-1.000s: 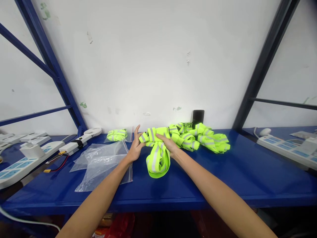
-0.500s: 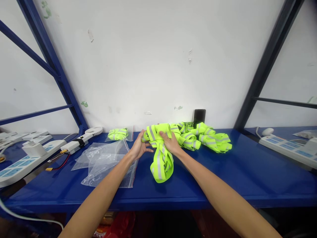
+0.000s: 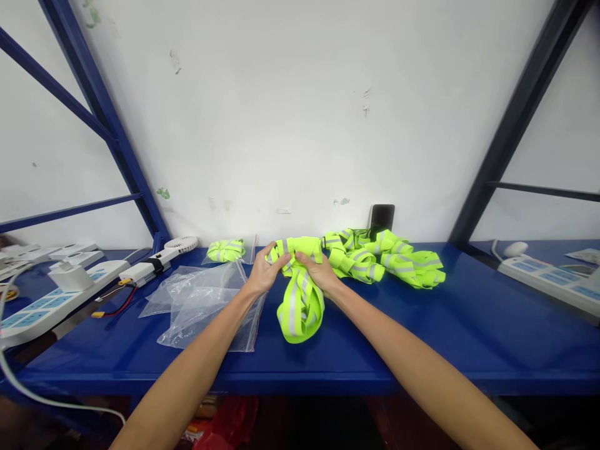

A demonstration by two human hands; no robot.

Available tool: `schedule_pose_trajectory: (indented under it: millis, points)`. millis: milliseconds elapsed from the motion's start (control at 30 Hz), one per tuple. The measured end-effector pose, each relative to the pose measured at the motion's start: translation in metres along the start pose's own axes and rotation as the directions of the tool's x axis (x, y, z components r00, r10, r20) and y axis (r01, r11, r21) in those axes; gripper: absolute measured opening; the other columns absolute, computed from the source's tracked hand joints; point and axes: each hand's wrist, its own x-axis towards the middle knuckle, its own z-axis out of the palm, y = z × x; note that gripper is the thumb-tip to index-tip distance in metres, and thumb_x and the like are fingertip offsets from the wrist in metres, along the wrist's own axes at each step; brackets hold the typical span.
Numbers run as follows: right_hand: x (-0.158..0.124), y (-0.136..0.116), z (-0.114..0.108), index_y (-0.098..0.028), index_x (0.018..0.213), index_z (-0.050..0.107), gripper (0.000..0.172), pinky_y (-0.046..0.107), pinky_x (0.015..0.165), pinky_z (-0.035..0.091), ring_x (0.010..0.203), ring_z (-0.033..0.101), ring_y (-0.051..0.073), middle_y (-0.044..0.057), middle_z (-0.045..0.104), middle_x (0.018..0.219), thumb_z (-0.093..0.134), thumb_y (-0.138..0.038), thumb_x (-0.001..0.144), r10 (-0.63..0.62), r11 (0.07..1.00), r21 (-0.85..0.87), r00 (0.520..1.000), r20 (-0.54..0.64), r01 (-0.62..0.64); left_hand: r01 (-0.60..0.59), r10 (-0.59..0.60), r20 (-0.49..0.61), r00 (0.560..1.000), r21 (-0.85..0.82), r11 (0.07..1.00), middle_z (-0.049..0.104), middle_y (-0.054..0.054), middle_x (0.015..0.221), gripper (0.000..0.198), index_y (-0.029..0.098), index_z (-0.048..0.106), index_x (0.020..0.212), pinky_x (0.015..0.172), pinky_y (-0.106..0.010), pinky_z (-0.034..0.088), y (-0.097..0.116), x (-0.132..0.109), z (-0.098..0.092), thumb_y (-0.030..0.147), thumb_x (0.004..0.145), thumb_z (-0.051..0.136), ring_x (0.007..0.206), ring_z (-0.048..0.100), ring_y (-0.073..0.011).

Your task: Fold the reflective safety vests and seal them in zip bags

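Both hands grip one bundle of neon-yellow reflective strap (image 3: 300, 306) with grey stripes, its looped end hanging down toward the blue shelf. My left hand (image 3: 266, 269) is closed on the bundle's left end, thumb on top. From the right, my right hand (image 3: 319, 272) pinches the upper part, its thumb close to the left thumb; the fingers behind are hidden. More reflective straps (image 3: 410, 265) lie in loose heaps just right of my hands. A folded strap bundle (image 3: 225, 250) rests on a clear bag at the back left.
Clear zip bags (image 3: 201, 312) lie flat left of my hands on the blue shelf (image 3: 445, 337). Power strips (image 3: 60, 306), a white handheld fan (image 3: 182, 244) and cables crowd the left side. A dark phone-like device (image 3: 382, 217) leans on the wall. Another power strip (image 3: 553, 281) is at right.
My left hand has turned over the bundle, its thumb now pressing on top beside the right thumb. The hanging loop has shifted slightly left, and the top is gathered more compactly.
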Motion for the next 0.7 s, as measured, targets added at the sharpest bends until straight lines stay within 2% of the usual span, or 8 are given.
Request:
schedule_pose_trajectory:
  millis: [67, 133, 200, 333, 400, 533, 633, 700]
  points:
    - [0.002, 0.001, 0.001, -0.016, 0.096, 0.065, 0.031, 0.035, 0.077, 0.055, 0.075, 0.068, 0.020, 0.005, 0.073, 0.085, 0.074, -0.033, 0.073, 0.195, 0.970, 0.134, 0.979, 0.065, -0.202, -0.130, 0.146, -0.068, 0.987, 0.194, 0.972, 0.065, -0.006, 0.099, 0.037, 0.017, 0.060, 0.110, 0.080, -0.030, 0.051, -0.001, 0.002, 0.000, 0.037, 0.079, 0.066, 0.090, 0.061, -0.0204]
    - [0.000, -0.002, 0.004, -0.015, 0.094, 0.065, 0.023, 0.034, 0.075, 0.056, 0.073, 0.069, 0.020, 0.005, 0.072, 0.080, 0.067, -0.032, 0.078, 0.321, 0.903, 0.248, 0.934, 0.157, -0.352, -0.220, 0.262, -0.076, 0.962, 0.355, 0.909, 0.064, -0.006, 0.101, 0.032, 0.018, 0.059, 0.110, 0.085, -0.032, 0.048, -0.001, 0.003, -0.002, 0.034, 0.083, 0.061, 0.095, 0.060, -0.0210]
    - [-0.004, -0.008, 0.008, -0.016, 0.094, 0.064, 0.023, 0.033, 0.075, 0.056, 0.075, 0.069, 0.020, 0.005, 0.072, 0.080, 0.060, -0.036, 0.083, 0.360, 0.841, 0.344, 0.907, 0.219, -0.417, -0.306, 0.364, -0.025, 0.931, 0.491, 0.816, 0.062, -0.006, 0.100, 0.027, 0.018, 0.061, 0.109, 0.086, -0.033, 0.047, -0.002, 0.002, -0.009, 0.029, 0.085, 0.056, 0.094, 0.058, -0.0206]
    - [-0.011, -0.018, 0.016, -0.017, 0.105, 0.061, 0.043, 0.039, 0.076, 0.056, 0.084, 0.069, 0.023, 0.007, 0.073, 0.091, 0.048, -0.055, 0.088, 0.355, 0.794, 0.390, 0.876, 0.325, -0.466, -0.468, 0.520, 0.139, 0.843, 0.667, 0.580, 0.056, -0.010, 0.107, 0.032, 0.020, 0.062, 0.115, 0.089, -0.037, 0.046, -0.006, 0.000, -0.026, 0.020, 0.085, 0.050, 0.099, 0.055, -0.0222]
    - [-0.010, -0.018, 0.017, -0.018, 0.105, 0.061, 0.041, 0.040, 0.075, 0.056, 0.083, 0.070, 0.023, 0.006, 0.073, 0.090, 0.050, -0.054, 0.087, 0.351, 0.808, 0.381, 0.886, 0.302, -0.450, -0.529, 0.526, 0.247, 0.814, 0.690, 0.494, 0.052, -0.011, 0.115, 0.035, 0.022, 0.061, 0.117, 0.093, -0.040, 0.044, -0.009, -0.001, -0.029, 0.017, 0.084, 0.051, 0.108, 0.052, -0.0244]
    - [0.001, -0.013, 0.008, -0.015, 0.097, 0.063, 0.026, 0.034, 0.071, 0.057, 0.075, 0.071, 0.021, 0.006, 0.073, 0.079, 0.063, -0.036, 0.083, 0.345, 0.864, 0.369, 0.937, 0.058, -0.341, -0.603, 0.454, 0.416, 0.788, 0.669, 0.434, 0.045, -0.013, 0.128, 0.042, 0.025, 0.061, 0.120, 0.101, -0.046, 0.040, -0.013, -0.008, -0.014, 0.011, 0.081, 0.051, 0.122, 0.043, -0.0276]
    - [0.007, -0.011, -0.004, -0.013, 0.096, 0.064, 0.025, 0.033, 0.070, 0.058, 0.075, 0.071, 0.022, 0.007, 0.074, 0.079, 0.071, -0.023, 0.074, 0.253, 0.929, 0.297, 0.965, -0.072, -0.222, -0.595, 0.432, 0.417, 0.800, 0.642, 0.483, 0.041, -0.013, 0.135, 0.045, 0.023, 0.059, 0.123, 0.107, -0.048, 0.034, -0.009, -0.014, 0.000, 0.014, 0.080, 0.055, 0.129, 0.038, -0.0288]
    - [0.009, -0.011, -0.007, -0.014, 0.098, 0.065, 0.029, 0.034, 0.072, 0.058, 0.078, 0.071, 0.022, 0.007, 0.075, 0.083, 0.075, -0.020, 0.071, 0.143, 0.955, 0.276, 0.985, -0.093, -0.112, -0.555, 0.451, 0.338, 0.826, 0.626, 0.548, 0.041, -0.012, 0.140, 0.047, 0.024, 0.056, 0.127, 0.110, -0.050, 0.030, -0.006, -0.015, 0.004, 0.021, 0.080, 0.058, 0.132, 0.036, -0.0299]
